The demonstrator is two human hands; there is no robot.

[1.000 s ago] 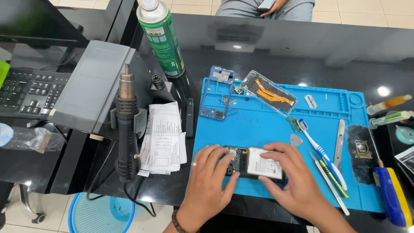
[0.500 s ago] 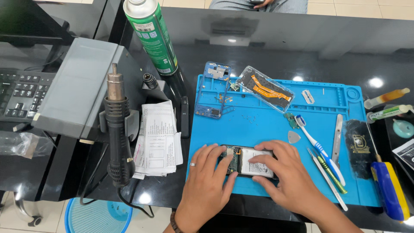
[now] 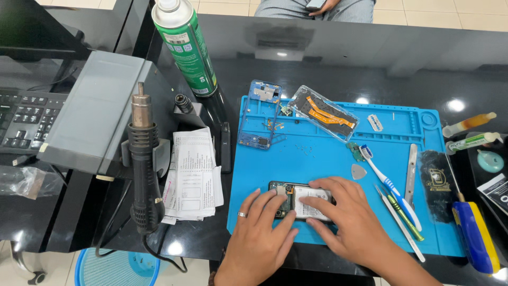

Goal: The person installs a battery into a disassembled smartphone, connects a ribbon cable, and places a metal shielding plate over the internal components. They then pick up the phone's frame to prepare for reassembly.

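Room: a repair bench; pale floor tiles at 12 o'clock, where another person's lap [image 3: 317,8] shows beyond the far edge.
Surface: glossy black desk top [image 3: 328,58], lamps mirrored in it.
Mat: blue silicone work mat [image 3: 317,159] with moulded trays, at the centre.
Station: grey box-shaped hot-air unit [image 3: 100,111] at 9 o'clock, with its black heat-gun handle [image 3: 144,175] upright in a holder beside it.
Can: green and white spray can [image 3: 185,45] at 11 o'clock.
Papers: stack of white printed slips [image 3: 193,175] just left of the mat.
Left hand [image 3: 259,243]: flat and spread, a ring on one finger; fingertips rest on the phone's left end, gripping nothing.
Right hand [image 3: 352,222]: flat, fingers laid over the battery, closed round nothing.
Phone: opened black smartphone [image 3: 283,198], back off, lying on the mat at 6 o'clock under both hands.
Battery: white-labelled flat cell [image 3: 307,204] inside the phone.
Step in hand: seemingly pressing the cell down into its bay while steadying the body.
Next move calls for: probably even, gentle pressure, with no bending of the cell.
Tools: blue and white toothbrush [image 3: 391,185] and grey plastic pick [image 3: 359,171] at 3 o'clock.
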